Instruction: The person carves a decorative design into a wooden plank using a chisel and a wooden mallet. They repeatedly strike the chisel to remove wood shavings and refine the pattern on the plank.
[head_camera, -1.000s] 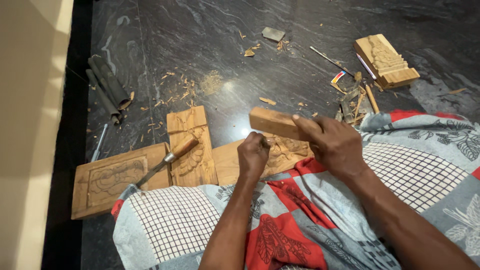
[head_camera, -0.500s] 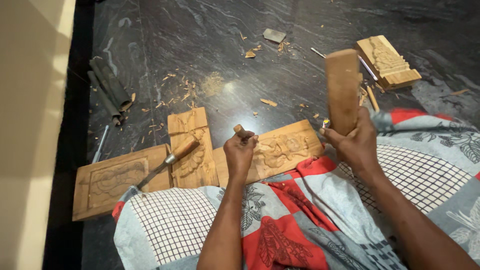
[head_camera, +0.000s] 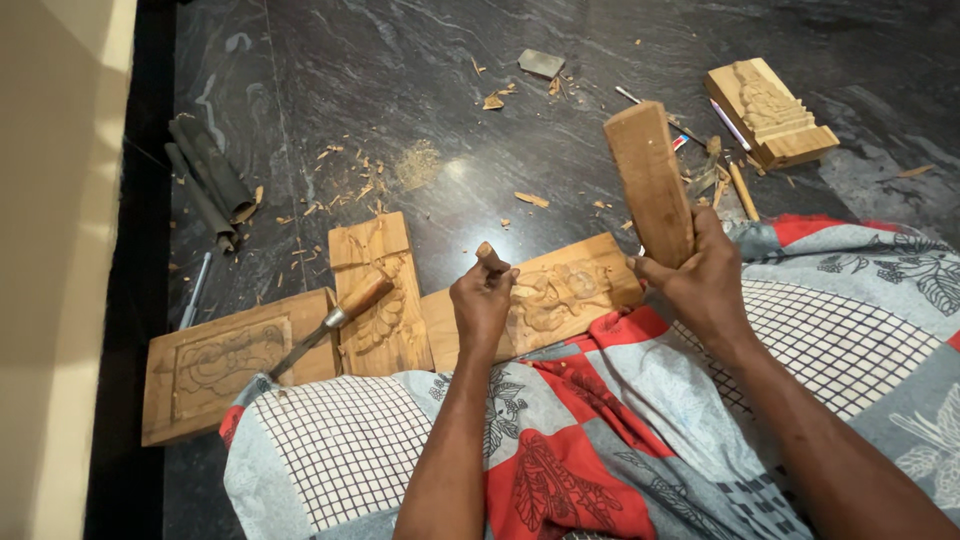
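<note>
My right hand (head_camera: 705, 282) grips a flat wooden mallet block (head_camera: 648, 180), raised upright above the work. Wrapped in my left hand (head_camera: 483, 303) is a chisel; only its wooden handle top (head_camera: 487, 253) shows above the fist. The chisel stands on a carved wooden panel (head_camera: 570, 292) that lies on the dark floor against my patterned cloth-covered lap (head_camera: 600, 440). The chisel's blade is hidden by my hand.
Two more carved panels (head_camera: 372, 290) (head_camera: 215, 360) lie to the left, with a wood-handled chisel (head_camera: 335, 318) across them. A carved block (head_camera: 770, 112), loose tools (head_camera: 725, 180) and wood chips (head_camera: 350, 185) lie on the floor. Dark rolled items (head_camera: 205, 185) rest at left.
The mallet block went from lying low on the chisel to raised upright in my right hand. My left hand stays on the chisel at the panel.
</note>
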